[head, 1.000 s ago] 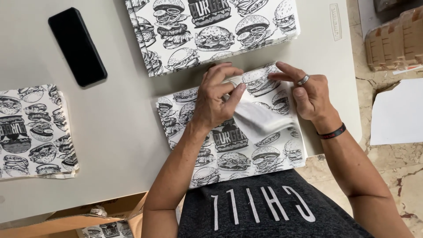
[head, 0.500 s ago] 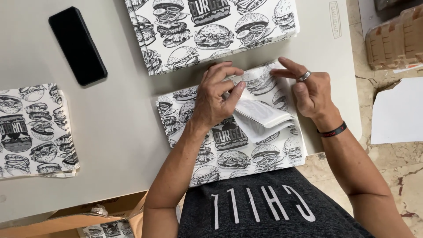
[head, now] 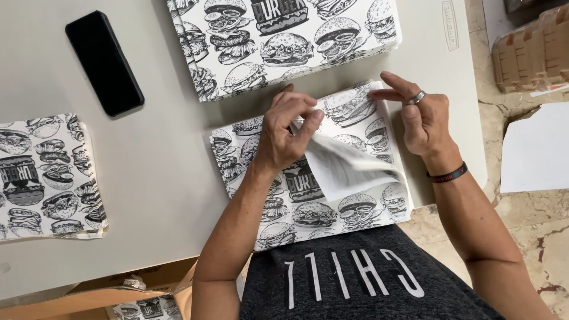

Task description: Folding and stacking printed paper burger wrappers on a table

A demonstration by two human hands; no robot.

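Note:
A stack of paper sheets printed with black-and-white burger drawings (head: 308, 207) lies on the grey table (head: 160, 172) right in front of me. My left hand (head: 290, 133) pinches a corner of the top sheet (head: 347, 169) and has it lifted and curled toward me, its white underside showing. My right hand (head: 418, 115), with a ring and a dark wristband, rests its fingertips on the far right corner of the stack, fingers spread, gripping nothing.
A larger stack of the same printed paper (head: 278, 41) lies further back. Another stack (head: 47, 178) sits at the left edge. A black phone (head: 104, 62) lies at the back left. Cardboard boxes (head: 533, 53) and a white sheet (head: 536, 148) are on the floor to the right.
My left hand has peeled the top sheet's corner further toward me, so more of its white underside shows. My right hand has stayed pressed on the far corner.

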